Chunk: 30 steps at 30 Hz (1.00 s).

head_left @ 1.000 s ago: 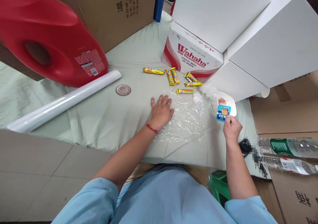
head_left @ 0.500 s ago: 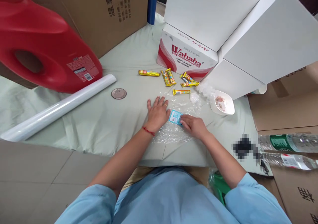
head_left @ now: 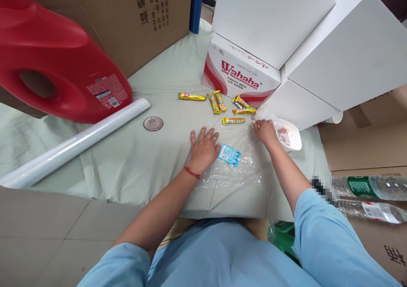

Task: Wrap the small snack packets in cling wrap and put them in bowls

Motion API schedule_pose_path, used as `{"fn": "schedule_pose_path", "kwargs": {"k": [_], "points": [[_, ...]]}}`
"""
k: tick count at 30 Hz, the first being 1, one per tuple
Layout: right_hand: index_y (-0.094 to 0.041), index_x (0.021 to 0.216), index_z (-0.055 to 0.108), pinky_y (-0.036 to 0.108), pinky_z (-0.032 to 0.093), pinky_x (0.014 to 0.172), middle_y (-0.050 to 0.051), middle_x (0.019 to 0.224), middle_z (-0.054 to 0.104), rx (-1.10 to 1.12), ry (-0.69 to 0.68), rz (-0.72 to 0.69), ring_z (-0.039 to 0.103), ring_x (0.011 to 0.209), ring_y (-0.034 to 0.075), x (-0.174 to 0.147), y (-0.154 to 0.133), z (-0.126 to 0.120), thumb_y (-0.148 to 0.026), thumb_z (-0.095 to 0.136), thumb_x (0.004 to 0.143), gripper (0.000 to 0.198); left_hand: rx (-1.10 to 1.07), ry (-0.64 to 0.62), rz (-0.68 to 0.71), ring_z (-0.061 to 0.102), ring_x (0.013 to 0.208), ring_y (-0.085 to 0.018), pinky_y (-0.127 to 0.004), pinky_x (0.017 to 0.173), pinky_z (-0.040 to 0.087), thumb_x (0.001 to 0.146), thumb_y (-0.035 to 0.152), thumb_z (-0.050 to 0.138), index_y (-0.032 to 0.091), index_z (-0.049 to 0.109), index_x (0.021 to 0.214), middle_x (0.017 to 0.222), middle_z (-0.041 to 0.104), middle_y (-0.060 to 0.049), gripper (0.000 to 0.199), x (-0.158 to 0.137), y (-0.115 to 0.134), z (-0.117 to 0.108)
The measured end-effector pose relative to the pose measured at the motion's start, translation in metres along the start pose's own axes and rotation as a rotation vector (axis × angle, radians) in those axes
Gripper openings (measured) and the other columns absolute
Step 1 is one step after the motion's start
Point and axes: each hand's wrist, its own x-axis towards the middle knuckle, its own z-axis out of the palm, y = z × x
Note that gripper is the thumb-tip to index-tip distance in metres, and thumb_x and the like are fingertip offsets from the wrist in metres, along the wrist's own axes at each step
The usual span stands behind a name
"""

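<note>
My left hand [head_left: 204,150], with a red string bracelet and a ring, lies flat with fingers spread on the left part of a sheet of clear plastic film [head_left: 244,174]. A light-blue printed card or small packet [head_left: 229,154] lies on the film, just right of my left thumb. My right hand [head_left: 265,132] is beside the white bowl [head_left: 297,140], fingers curled closed at the crumpled clear plastic [head_left: 266,116]; the fingertips are partly hidden. Brownish-pink bits lie inside the bowl. Yellow-wrapped snack bars [head_left: 233,121] lie beyond the film, several in all.
A round brown disc [head_left: 153,123], a long roll of film [head_left: 79,140] and a large red jug [head_left: 66,62] are on the left. White boxes [head_left: 241,73] stand at the back. Plastic bottles [head_left: 365,188] lie at the right on cardboard. A pale green cloth [head_left: 171,160] covers the table.
My right hand has let go of the light-blue card and moved forward and right to the crumpled plastic by the bowl. The card stays on the film; my left hand remains in place.
</note>
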Motion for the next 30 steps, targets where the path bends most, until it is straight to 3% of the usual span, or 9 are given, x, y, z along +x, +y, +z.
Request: {"fn": "schedule_pose_path", "kwargs": {"k": [4, 8, 10, 14, 17, 19, 22, 25, 30], "points": [[-0.015, 0.115, 0.080, 0.043, 0.051, 0.094, 0.023, 0.118, 0.075, -0.027, 0.020, 0.010, 0.064, 0.110, 0.036, 0.011, -0.012, -0.015, -0.029, 0.039, 0.106, 0.045, -0.010, 0.008, 0.000, 0.028, 0.164, -0.036, -0.071, 0.132, 0.007, 0.104, 0.040, 0.043, 0.027, 0.060, 0.153, 0.171, 0.046, -0.007, 0.054, 0.001, 0.001, 0.002], [-0.020, 0.141, 0.068, 0.041, 0.052, 0.098, 0.017, 0.139, 0.068, 0.000, 0.104, -0.148, 0.059, 0.126, 0.034, 0.032, -0.046, -0.018, -0.023, 0.040, 0.104, 0.046, 0.008, 0.005, -0.004, 0.027, 0.164, -0.037, -0.071, 0.132, 0.009, 0.104, 0.040, 0.042, 0.026, 0.060, 0.154, 0.171, 0.046, -0.008, 0.054, 0.002, 0.002, 0.002], [-0.022, 0.149, 0.061, 0.042, 0.052, 0.100, 0.015, 0.147, 0.063, -0.002, 0.062, -0.194, 0.056, 0.132, 0.034, 0.046, -0.055, -0.014, -0.022, 0.041, 0.104, 0.050, 0.013, -0.004, -0.012, 0.027, 0.164, -0.037, -0.070, 0.132, 0.010, 0.105, 0.041, 0.042, 0.026, 0.059, 0.154, 0.171, 0.046, -0.007, 0.054, 0.002, 0.002, 0.001], [-0.016, 0.136, 0.071, 0.042, 0.052, 0.096, 0.021, 0.138, 0.069, -0.099, -0.102, -0.006, 0.058, 0.131, 0.036, 0.068, -0.046, -0.009, -0.028, 0.047, 0.105, 0.042, -0.001, -0.003, -0.026, 0.029, 0.163, -0.034, -0.067, 0.134, 0.009, 0.105, 0.041, 0.043, 0.029, 0.059, 0.154, 0.171, 0.047, -0.005, 0.053, 0.002, 0.002, 0.000], [-0.016, 0.125, 0.078, 0.039, 0.051, 0.091, 0.022, 0.130, 0.074, -0.103, -0.170, 0.110, 0.065, 0.122, 0.035, 0.079, -0.032, -0.012, -0.044, 0.049, 0.107, 0.044, -0.003, 0.001, -0.026, 0.029, 0.163, -0.035, -0.067, 0.134, 0.008, 0.104, 0.040, 0.043, 0.028, 0.058, 0.154, 0.171, 0.045, -0.007, 0.053, 0.002, 0.003, 0.001], [-0.019, 0.120, 0.079, 0.037, 0.051, 0.089, 0.019, 0.125, 0.076, -0.065, -0.159, 0.117, 0.068, 0.115, 0.033, 0.086, -0.029, -0.014, -0.053, 0.043, 0.109, 0.051, 0.003, 0.000, -0.030, 0.029, 0.163, -0.036, -0.068, 0.134, 0.008, 0.104, 0.039, 0.043, 0.026, 0.059, 0.154, 0.171, 0.045, -0.008, 0.053, 0.004, 0.003, 0.002], [-0.020, 0.122, 0.077, 0.036, 0.050, 0.087, 0.018, 0.124, 0.077, -0.029, -0.064, 0.051, 0.069, 0.112, 0.032, 0.097, -0.035, -0.012, -0.053, 0.037, 0.111, 0.053, 0.015, 0.001, -0.033, 0.028, 0.163, -0.037, -0.068, 0.133, 0.010, 0.104, 0.039, 0.042, 0.025, 0.059, 0.153, 0.171, 0.045, -0.009, 0.053, 0.005, 0.004, 0.002], [-0.018, 0.125, 0.075, 0.036, 0.050, 0.088, 0.018, 0.129, 0.074, -0.022, -0.046, 0.008, 0.068, 0.112, 0.032, 0.109, -0.045, -0.004, -0.050, 0.049, 0.107, 0.045, 0.022, -0.002, -0.032, 0.028, 0.163, -0.037, -0.069, 0.133, 0.011, 0.105, 0.040, 0.041, 0.023, 0.058, 0.154, 0.171, 0.046, -0.009, 0.054, 0.005, 0.005, 0.001], [-0.013, 0.126, 0.074, 0.037, 0.051, 0.089, 0.022, 0.125, 0.074, -0.047, -0.076, 0.068, 0.068, 0.114, 0.034, 0.118, -0.050, 0.001, -0.047, 0.063, 0.102, 0.042, 0.019, -0.015, -0.031, 0.029, 0.163, -0.035, -0.066, 0.134, 0.010, 0.106, 0.041, 0.042, 0.028, 0.058, 0.154, 0.172, 0.045, -0.006, 0.053, 0.004, 0.004, -0.002]]}}
